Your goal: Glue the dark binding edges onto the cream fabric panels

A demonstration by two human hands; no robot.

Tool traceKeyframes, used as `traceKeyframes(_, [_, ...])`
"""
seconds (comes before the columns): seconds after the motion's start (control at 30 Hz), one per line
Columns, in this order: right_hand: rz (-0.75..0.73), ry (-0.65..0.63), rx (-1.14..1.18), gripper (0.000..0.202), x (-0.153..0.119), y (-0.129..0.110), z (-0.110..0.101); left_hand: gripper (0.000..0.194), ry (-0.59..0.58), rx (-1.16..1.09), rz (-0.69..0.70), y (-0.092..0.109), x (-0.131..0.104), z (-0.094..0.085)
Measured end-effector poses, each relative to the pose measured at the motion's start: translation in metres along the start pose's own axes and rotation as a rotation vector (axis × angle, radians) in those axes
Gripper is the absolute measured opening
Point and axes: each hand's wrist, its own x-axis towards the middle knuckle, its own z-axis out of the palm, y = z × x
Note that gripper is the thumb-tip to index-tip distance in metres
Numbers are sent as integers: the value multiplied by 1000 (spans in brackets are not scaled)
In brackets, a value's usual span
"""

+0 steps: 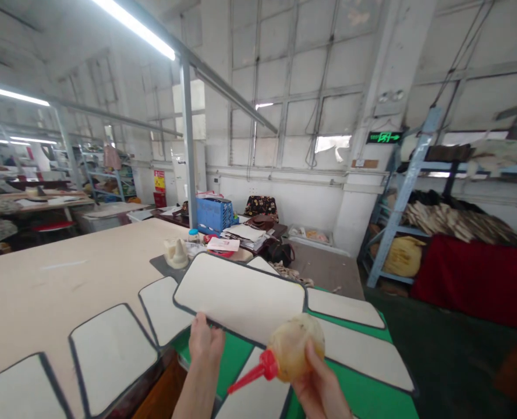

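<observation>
My right hand is wrapped round a rounded, yellowish squeeze bottle. Its red nozzle points down and to the left. At the lower edge of a large white panel with a dark border, my left hand has its fingers closed on the rim; the fingertips underneath are partly hidden. Similar dark-edged white panels lie around it: one to the left, a narrower one beside it, and others to the right. A green surface shows beneath and between them.
Behind the panels stand a cream-coloured container with a cone-shaped part, a blue plastic basket and stacked papers. A wide pale tabletop stretches left. A metal post rises behind it. Loaded shelving and red cloth stand right.
</observation>
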Motion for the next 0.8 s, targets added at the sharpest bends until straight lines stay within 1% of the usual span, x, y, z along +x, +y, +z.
traceKeyframes(0.07, [9, 38, -1, 41, 1, -3, 5, 27, 119, -124, 33, -1, -16, -5])
traceKeyframes(0.1, [14, 51, -2, 41, 2, -4, 7, 24, 159, -172, 42, 0, -24, -8])
traceKeyframes(0.13, [17, 63, 1, 41, 3, -4, 8, 22, 169, -214, 40, 1, -32, -13])
traceKeyframes(0.2, [15, 87, 23, 38, 5, -3, 8, 21, 133, -304, 20, -1, -47, -28])
traceKeyframes(0.27, [23, 95, 49, 34, 7, -1, 7, 22, 82, -352, -18, -6, -60, -50])
traceKeyframes(0.3, [27, 92, 56, 34, 9, 1, 7, 22, 74, -327, -37, -10, -66, -63])
traceKeyframes(0.33, [36, 80, 56, 34, 10, 3, 6, 20, 91, -246, -70, -11, -71, -75])
traceKeyframes(0.37, [44, 62, 51, 35, 10, 5, 6, 15, 114, -114, -83, -10, -76, -85])
traceKeyframes(0.4, [52, 42, 42, 36, 10, 7, 6, 10, 121, 52, -78, -5, -80, -91])
traceKeyframes(0.43, [57, 26, 34, 36, 10, 10, 6, 9, 108, 233, -41, 5, -82, -93])
traceKeyframes(0.47, [56, 15, 27, 35, 9, 13, 7, 14, 46, 403, 68, 19, -84, -89])
traceKeyframes(0.5, [59, 9, 21, 34, 8, 16, 8, 18, -20, 540, 256, 36, -84, -80])
traceKeyframes(0.57, [74, 10, 10, 32, 4, 20, 13, 20, -61, 746, 594, 73, -79, -53])
traceKeyframes(0.6, [92, 6, 4, 32, 2, 22, 16, 22, -115, 823, 724, 90, -75, -37])
traceKeyframes(0.63, [112, -3, -1, 33, 0, 24, 18, 24, -200, 892, 789, 104, -69, -21])
traceKeyframes(0.67, [131, -18, -5, 33, -2, 25, 20, 23, -298, 946, 786, 114, -62, -7])
traceKeyframes(0.73, [148, -62, -14, 31, -4, 27, 22, 24, -439, 1016, 679, 124, -50, 13])
traceKeyframes(0.8, [140, -114, -27, 29, -6, 28, 20, 24, -513, 1061, 571, 124, -39, 21])
